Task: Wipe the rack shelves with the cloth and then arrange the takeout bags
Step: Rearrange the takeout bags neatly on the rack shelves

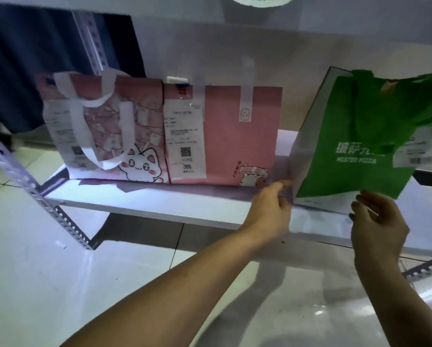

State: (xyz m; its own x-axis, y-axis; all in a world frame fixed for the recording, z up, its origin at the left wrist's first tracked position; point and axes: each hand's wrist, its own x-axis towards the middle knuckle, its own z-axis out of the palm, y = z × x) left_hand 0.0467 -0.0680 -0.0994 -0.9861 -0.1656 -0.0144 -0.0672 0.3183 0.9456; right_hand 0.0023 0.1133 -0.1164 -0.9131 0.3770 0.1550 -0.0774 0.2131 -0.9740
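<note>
- The white metal rack shelf [144, 204] with perforated grey uprights runs left to right across the view, its front edge just ahead of both hands.
- A green non-woven takeout bag with white lettering [360, 136] stands at the right end of that shelf, tilted, its top leaning right and its long axis running up and down. A white receipt [420, 149] hangs off its right side.
- A pink paper takeout bag with a long receipt [230, 136] stands upright mid-shelf, touching a pink cat-print takeout bag with white handles [109, 131] on its left. A gap separates the pair from the green one.
- The right hand [377, 221] sits just below the green bag's bottom edge, fingers loosely bent and gripping nothing that I can make out.
- The left hand [270, 206] reaches the bag's lower left corner, fingertips at or touching it, not clasped round it.
- Judgement: the green bag lies directly ahead of both hands, the right hand nearer its base; straightening and sliding it left toward the pink bags seems the likely move.
- No cloth is visible.
</note>
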